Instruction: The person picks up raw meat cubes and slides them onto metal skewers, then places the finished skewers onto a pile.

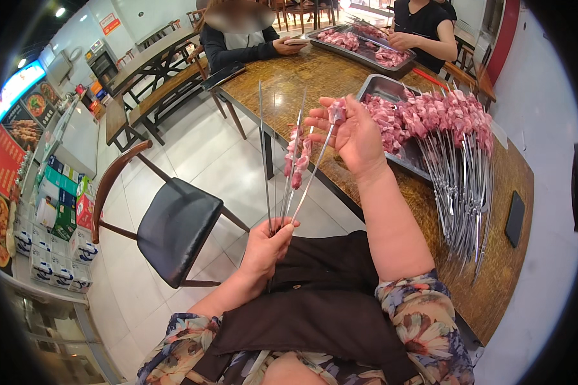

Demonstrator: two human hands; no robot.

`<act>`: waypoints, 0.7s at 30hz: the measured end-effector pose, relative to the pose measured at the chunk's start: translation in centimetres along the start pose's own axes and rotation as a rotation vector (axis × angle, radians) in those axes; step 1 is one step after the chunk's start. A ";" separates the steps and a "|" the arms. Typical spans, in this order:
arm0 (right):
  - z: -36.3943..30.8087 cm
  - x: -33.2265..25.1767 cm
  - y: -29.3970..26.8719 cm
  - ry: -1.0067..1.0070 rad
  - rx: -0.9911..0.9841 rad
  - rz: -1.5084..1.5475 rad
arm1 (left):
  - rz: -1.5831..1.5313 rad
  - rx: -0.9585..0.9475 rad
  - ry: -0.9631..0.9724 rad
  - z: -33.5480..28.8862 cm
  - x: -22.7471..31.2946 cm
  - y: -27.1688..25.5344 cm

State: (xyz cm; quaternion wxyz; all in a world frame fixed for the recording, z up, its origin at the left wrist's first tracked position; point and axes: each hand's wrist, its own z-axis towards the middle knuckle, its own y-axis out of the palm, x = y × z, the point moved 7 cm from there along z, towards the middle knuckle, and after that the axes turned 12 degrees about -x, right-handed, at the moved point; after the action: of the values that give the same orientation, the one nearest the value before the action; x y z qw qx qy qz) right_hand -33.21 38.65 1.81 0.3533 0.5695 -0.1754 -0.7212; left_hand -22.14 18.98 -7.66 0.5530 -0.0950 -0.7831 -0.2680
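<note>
Over my lap, my left hand (266,249) is closed around the lower ends of several thin metal skewers (262,160). Small pink chunks of raw meat (302,160) are threaded on some of them, while others look bare. At the table's edge, my right hand (356,138) pinches a piece of raw meat (336,113) at the upper end of one slanting skewer, its other fingers partly spread. Just right of that hand, a metal tray (386,90) holds loose meat chunks (379,125). Many loaded skewers (456,119) lie across its right side, their bare metal ends pointing toward me.
A second metal tray (359,59) with meat stands at the wooden table's (302,70) far end. One person there handles meat; another, further left, holds a phone (295,42). A dark phone (515,218) lies at the table's right edge. A black-seated chair (181,224) stands at my left.
</note>
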 end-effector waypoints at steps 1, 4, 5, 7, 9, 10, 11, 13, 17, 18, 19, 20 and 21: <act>0.0 -0.1 -0.5 0.005 0.028 0.000 | -0.001 -0.001 -0.011 0.1 -0.1 0.0; 0.2 0.3 -2.1 -0.014 0.081 -0.046 | -0.010 -0.005 -0.028 0.1 -0.5 0.0; 0.3 0.4 -2.3 -0.026 0.091 -0.066 | -0.011 -0.003 -0.029 0.1 -0.5 0.0; 0.1 0.2 -2.8 -0.055 0.114 -0.081 | 0.004 -0.013 -0.036 0.2 -0.5 0.4; 0.1 0.0 -3.0 -0.083 0.128 -0.071 | 0.012 -0.022 -0.042 0.2 -0.4 0.6; 0.1 -0.1 -3.0 -0.096 0.132 -0.056 | 0.010 -0.027 -0.046 0.3 -0.4 0.7; 0.1 -0.2 -3.2 -0.109 0.138 -0.039 | 0.009 -0.033 -0.051 0.3 -0.5 0.8; 0.1 -0.4 -3.3 -0.087 0.140 0.010 | 0.018 -0.034 -0.046 0.2 -0.7 0.6; 0.3 -0.5 -2.7 -0.076 0.098 -0.009 | 0.019 -0.030 -0.049 0.2 -0.6 0.5; 0.3 -0.5 -2.2 -0.077 0.069 -0.028 | 0.022 -0.029 -0.053 0.2 -0.6 0.4; 0.4 -0.4 -1.8 -0.076 0.035 -0.058 | 0.025 -0.028 -0.056 0.2 -0.6 0.3; 0.4 -0.4 -1.6 -0.081 0.035 -0.092 | 0.026 -0.026 -0.060 0.1 -0.6 0.3; 0.3 -0.4 -1.5 -0.085 0.035 -0.125 | 0.012 -0.023 -0.066 0.1 -0.6 0.3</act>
State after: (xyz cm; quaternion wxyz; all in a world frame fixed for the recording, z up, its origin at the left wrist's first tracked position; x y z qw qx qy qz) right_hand -33.91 39.89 1.21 0.2898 0.5541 -0.1667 -0.7623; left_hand -21.86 19.40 -8.09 0.5273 -0.1150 -0.7972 -0.2705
